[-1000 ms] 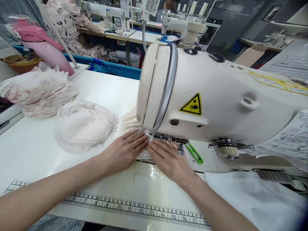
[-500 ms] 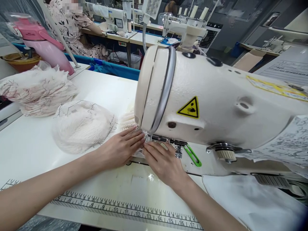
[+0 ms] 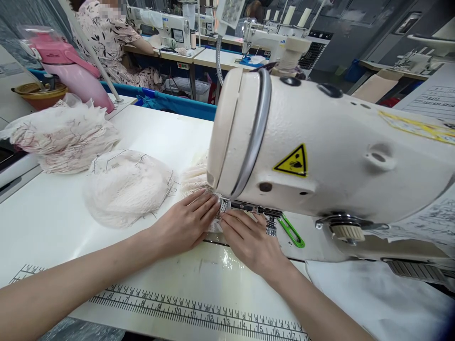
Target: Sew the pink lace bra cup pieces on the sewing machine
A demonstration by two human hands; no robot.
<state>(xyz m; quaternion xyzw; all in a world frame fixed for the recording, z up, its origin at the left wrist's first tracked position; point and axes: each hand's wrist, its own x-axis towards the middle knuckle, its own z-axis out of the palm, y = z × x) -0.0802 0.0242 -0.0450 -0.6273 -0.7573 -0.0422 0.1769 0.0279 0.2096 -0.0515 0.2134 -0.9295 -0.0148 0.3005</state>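
Under the head of a cream sewing machine (image 3: 249, 142), my left hand (image 3: 186, 218) lies with fingers stretched out on pale, lacy fabric (image 3: 195, 176). My right hand (image 3: 252, 239) rests flat just right of it, fingertips at the edge of the same fabric by the presser foot. The needle area is largely hidden by the machine head and my fingers. A green thread snipper (image 3: 292, 232) lies on the machine bed right of my right hand. Left of my hands sits a sheer white fabric piece (image 3: 130, 189) with dark loose threads.
A larger heap of sheer fabric (image 3: 67, 135) lies at left, before a pink bottle (image 3: 71, 71) and a brown bowl (image 3: 40, 94). A printed ruler (image 3: 199, 310) runs along the table's front. White cloth (image 3: 369, 298) lies at right. Another person (image 3: 106, 38) sits behind, near other machines.
The whole view has shifted, so things appear slightly further right. My hands keep nearly the same place and pose by the presser foot, over the fabric.
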